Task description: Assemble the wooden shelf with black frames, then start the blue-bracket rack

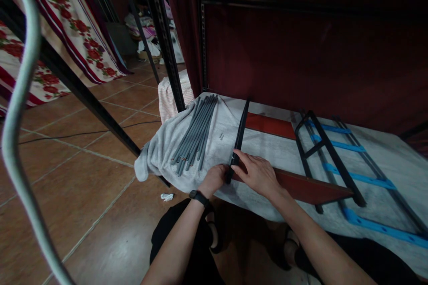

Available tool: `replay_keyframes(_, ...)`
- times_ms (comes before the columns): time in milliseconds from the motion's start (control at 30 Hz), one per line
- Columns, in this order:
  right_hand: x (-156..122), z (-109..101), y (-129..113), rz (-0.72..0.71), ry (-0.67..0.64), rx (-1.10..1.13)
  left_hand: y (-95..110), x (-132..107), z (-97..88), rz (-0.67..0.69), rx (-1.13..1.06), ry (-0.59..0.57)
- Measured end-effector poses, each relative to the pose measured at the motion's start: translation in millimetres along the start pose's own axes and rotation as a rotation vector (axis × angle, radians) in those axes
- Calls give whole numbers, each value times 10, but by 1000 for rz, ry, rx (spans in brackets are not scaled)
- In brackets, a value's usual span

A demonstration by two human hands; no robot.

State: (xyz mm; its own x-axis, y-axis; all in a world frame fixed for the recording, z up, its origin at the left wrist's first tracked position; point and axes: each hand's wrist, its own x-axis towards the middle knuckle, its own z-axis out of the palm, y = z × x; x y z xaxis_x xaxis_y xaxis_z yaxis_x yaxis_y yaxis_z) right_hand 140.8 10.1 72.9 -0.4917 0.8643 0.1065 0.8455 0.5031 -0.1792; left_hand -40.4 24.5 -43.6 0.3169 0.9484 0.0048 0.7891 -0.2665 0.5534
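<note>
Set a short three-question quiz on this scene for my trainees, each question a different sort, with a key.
1. Fill in: the ladder has ___ rungs.
2. True or false: the grey rods lie on the bare floor.
3. The left hand and right hand both touch which? A) black bar B) ladder C) grey rods
Key: 1 blue. 2 false, they lie on the grey blanket. 3 A.

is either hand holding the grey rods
No, the grey rods lie on the blanket; left hand and right hand touch a black bar.
</note>
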Motion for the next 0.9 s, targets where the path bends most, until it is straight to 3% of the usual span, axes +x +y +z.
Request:
replay_keyframes(700, 3, 14, 3, 6, 1, -5, 84, -15, -17, -15, 40, -1)
replay_keyframes(900, -2, 1, -8, 9, -5, -1, 20, 2, -4, -16, 6, -18)
